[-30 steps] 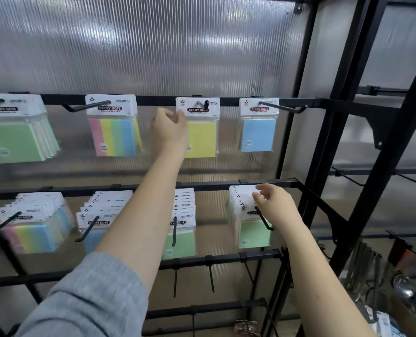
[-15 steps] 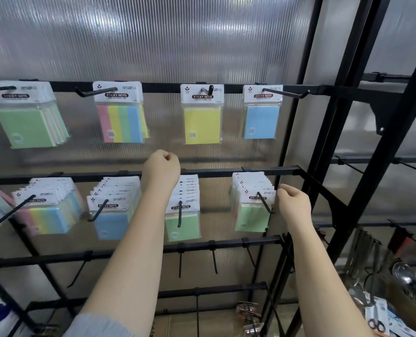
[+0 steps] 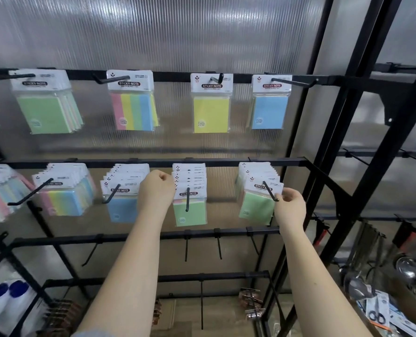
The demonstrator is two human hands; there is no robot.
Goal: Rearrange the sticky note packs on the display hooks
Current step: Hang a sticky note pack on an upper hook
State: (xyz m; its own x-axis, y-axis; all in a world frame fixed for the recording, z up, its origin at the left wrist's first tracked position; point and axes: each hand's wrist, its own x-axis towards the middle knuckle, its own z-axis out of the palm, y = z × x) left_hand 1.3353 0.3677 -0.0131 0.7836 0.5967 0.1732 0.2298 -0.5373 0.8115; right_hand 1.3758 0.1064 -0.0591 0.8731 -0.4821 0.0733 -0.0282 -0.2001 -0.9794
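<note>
Lower rack point(image 3: 153, 163): left hand point(image 3: 156, 188) perhaps lower.

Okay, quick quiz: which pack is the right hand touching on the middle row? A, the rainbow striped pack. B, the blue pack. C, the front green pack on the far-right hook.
C: the right hand pinches the header of the front green pack at the hook's tip.

Four sets of sticky note packs hang on the upper hooks: a green stack point(image 3: 47, 110), a striped multicolour pack point(image 3: 133, 107), a yellow pack point(image 3: 211, 105) and a blue pack point(image 3: 270, 105). On the lower row hang fuller stacks: striped point(image 3: 66, 190), blue point(image 3: 122, 193), green point(image 3: 189, 198), and a rightmost green stack point(image 3: 258, 193) tilted on its hook point(image 3: 269, 190).
</note>
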